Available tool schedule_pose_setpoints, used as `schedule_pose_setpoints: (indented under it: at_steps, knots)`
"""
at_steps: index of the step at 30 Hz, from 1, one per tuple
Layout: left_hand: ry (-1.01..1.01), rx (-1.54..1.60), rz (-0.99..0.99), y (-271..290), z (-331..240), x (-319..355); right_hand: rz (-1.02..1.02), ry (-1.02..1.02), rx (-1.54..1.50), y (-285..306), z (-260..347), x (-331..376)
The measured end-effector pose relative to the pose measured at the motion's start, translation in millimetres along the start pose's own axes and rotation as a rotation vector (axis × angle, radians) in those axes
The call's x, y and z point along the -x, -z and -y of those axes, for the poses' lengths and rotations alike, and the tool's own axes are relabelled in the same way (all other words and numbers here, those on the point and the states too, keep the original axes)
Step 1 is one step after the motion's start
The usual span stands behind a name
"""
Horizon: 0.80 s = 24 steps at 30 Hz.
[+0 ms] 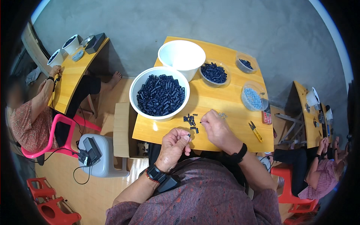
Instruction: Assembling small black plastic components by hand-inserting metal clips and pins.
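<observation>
Yellow wood: a counter [228, 132] in front of the person, against a grey wall.
Left hand [171, 145]: fingers closed in a pinch, thumb against forefinger, with a small black piece [189, 135] at their tips, above the counter's near edge.
Right hand [215, 128]: fingers curled in and pinched together on a tiny dark bit [201, 122], its shape too small to tell; apart from the left hand.
Loose black pieces [191, 120]: scattered on the counter between the large bowl and the hands.
Large white bowl [159, 116]: heaped with black pieces, at the counter's left edge.
White tub [187, 67]: just behind that bowl.
Clear tubs: two hold dark pieces, a third pale-blue ones, along the far and right side.
Snips [256, 132]: yellow-handled, right of the right hand, near a red box [267, 118].
Neighbours: one person seated at left, another at right, each at a separate counter.
</observation>
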<state>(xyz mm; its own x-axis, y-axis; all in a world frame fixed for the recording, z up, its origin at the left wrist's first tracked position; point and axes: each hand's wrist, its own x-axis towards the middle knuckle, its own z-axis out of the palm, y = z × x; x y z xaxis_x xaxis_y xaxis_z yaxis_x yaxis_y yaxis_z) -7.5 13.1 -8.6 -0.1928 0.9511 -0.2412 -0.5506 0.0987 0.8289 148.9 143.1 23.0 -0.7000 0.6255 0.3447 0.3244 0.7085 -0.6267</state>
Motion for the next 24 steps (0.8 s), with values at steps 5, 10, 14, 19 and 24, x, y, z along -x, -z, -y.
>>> schedule_pose_setpoints:
  at_steps: [5,10,14,19,24]
  knots:
    - [-0.015,-0.033,0.006,0,-2,0,0.083,-0.197,-0.397,7,21,14]
    - [-0.013,-0.043,0.022,-1,-3,0,0.186,-0.387,-0.736,5,22,18]
    - [-0.011,-0.040,0.024,-3,-4,1,0.168,-0.371,-0.751,1,24,16]
    - [-0.010,-0.042,0.021,-3,-5,2,0.176,-0.382,-0.657,2,29,12]
    - [-0.002,-0.038,0.030,-4,-6,2,0.177,-0.343,-0.605,2,22,11]
